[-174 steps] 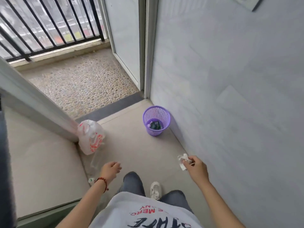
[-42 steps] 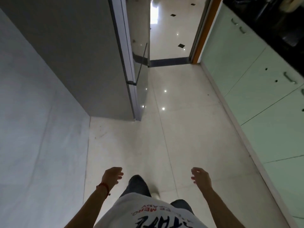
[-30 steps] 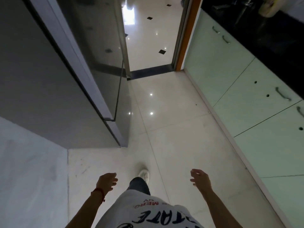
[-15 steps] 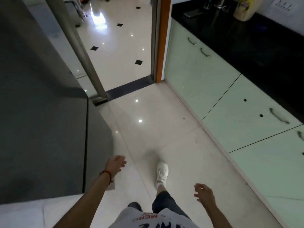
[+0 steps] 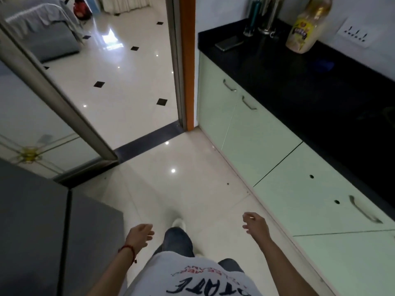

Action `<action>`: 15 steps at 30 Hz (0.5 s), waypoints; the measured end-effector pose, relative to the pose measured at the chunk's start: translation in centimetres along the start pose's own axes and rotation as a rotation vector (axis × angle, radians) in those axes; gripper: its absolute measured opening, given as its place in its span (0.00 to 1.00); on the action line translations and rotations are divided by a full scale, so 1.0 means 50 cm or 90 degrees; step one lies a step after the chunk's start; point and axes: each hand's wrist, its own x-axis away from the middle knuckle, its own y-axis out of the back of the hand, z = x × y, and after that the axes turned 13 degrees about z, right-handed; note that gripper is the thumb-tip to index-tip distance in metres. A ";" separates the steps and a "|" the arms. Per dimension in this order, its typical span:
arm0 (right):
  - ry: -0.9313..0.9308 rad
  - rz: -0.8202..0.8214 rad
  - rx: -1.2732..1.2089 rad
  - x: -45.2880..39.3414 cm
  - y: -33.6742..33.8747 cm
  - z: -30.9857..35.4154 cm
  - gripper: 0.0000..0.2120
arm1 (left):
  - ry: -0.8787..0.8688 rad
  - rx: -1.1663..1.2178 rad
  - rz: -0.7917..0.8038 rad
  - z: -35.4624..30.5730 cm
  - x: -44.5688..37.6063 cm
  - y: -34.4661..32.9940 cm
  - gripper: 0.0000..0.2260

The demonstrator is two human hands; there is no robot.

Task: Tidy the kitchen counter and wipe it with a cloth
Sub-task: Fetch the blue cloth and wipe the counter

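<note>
The black kitchen counter (image 5: 310,82) runs along the right above pale green cabinets (image 5: 267,150). On its far end lie a dark phone (image 5: 229,43), a yellow-labelled bottle (image 5: 303,33) and a metal utensil holder (image 5: 269,16). A faint blue patch (image 5: 323,65) shows on the counter; I cannot tell what it is. My left hand (image 5: 140,236) hangs low over the floor, empty, fingers loosely curled. My right hand (image 5: 255,225) is also empty, fingers apart, near the cabinet front. No cloth is visible.
A grey fridge (image 5: 42,231) stands at the left. A sliding glass door frame (image 5: 57,97) and an orange door jamb (image 5: 187,60) border the doorway to a shiny tiled room with a sofa (image 5: 42,28). A wall socket (image 5: 355,35) sits behind the counter.
I have turned from the purple bin by the balcony and walked into the kitchen. The white scrap my right hand held is gone. The counter has come closer on the right.
</note>
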 end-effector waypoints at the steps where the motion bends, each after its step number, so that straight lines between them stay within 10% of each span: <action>1: 0.005 -0.005 -0.010 -0.023 0.005 0.025 0.06 | 0.000 -0.007 0.005 -0.031 -0.022 -0.001 0.13; 15: -0.076 -0.194 -0.285 -0.238 0.079 0.241 0.03 | -0.092 -0.352 0.204 -0.632 -0.343 -0.089 0.13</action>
